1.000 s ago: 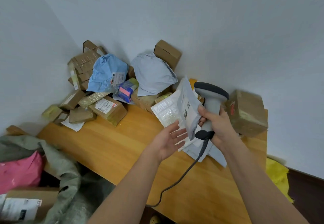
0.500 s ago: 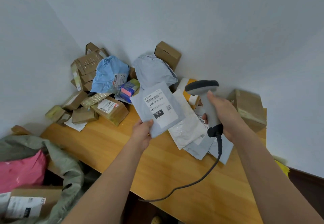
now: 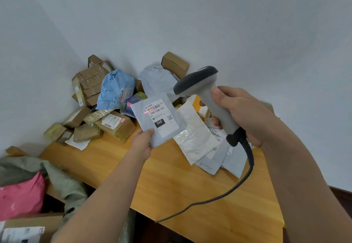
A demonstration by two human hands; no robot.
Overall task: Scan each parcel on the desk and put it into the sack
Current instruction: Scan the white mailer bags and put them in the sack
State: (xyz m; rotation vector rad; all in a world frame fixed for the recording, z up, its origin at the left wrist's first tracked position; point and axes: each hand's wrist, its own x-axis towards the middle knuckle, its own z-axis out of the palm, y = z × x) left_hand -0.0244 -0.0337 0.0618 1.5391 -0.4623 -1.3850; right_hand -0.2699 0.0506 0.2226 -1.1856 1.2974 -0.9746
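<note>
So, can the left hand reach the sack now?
Probably yes: the sack lies open at lower left, nothing between, and the left hand already grips the parcel.

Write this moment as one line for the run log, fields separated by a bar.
step: scanning | left hand: holds grey mailer | right hand: grips scanner | red line near barcode | sack: open
</note>
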